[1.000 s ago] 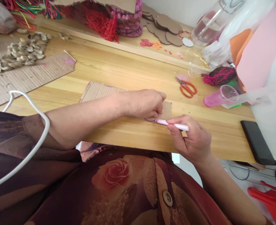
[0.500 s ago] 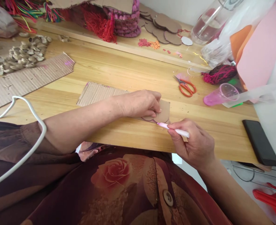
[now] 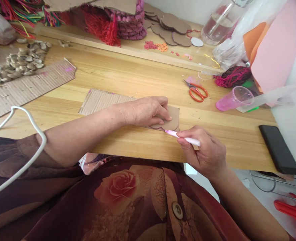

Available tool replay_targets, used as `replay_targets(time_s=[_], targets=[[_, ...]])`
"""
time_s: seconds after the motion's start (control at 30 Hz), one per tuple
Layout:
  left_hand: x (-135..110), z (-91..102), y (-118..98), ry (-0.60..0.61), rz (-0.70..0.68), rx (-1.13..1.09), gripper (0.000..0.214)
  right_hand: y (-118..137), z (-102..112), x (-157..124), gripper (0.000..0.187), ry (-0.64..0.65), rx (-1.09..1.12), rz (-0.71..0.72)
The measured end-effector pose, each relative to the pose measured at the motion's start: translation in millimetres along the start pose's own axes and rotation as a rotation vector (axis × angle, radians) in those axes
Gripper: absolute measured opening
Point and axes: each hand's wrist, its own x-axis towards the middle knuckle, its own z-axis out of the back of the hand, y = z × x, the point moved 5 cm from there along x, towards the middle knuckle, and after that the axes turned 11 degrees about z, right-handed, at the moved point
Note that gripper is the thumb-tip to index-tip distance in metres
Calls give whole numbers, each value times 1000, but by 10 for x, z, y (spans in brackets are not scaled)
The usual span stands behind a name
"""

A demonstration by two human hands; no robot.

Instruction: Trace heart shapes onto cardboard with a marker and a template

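My right hand point(image 3: 205, 150) grips a felt-tip pen point(image 3: 188, 140) with a white barrel and a pink tip end. The tip touches the lower edge of a brown cardboard strip point(image 3: 102, 100), beside a wavy purple line. With bent fingers, my left hand point(image 3: 148, 110) presses a flat cardboard cutout point(image 3: 171, 117) with a scalloped edge down onto the strip. Thumb and fingertips rest on the cutout; the hand and forearm hide its left part and the middle of the strip.
Orange-handled scissors point(image 3: 197, 92), a pink plastic cup point(image 3: 234, 98) and a black phone point(image 3: 280, 149) lie to the right. Cardboard cutouts point(image 3: 175, 24) sit on the rear ledge. Shells point(image 3: 24, 60) and a corrugated strip point(image 3: 47, 78) are left; a white cable point(image 3: 34, 157) crosses my left sleeve.
The whole view has shifted slightly, so things appear a little further left. The pen tip stays near the same part of the cutout's edge, and both hands keep their holds.
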Motion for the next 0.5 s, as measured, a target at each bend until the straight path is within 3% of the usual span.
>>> replay_targets(time_s=[0.5], targets=[[-26,-17,-24,-64,-13,-17,24,-184,164,-119,2,-43,-93,-82]])
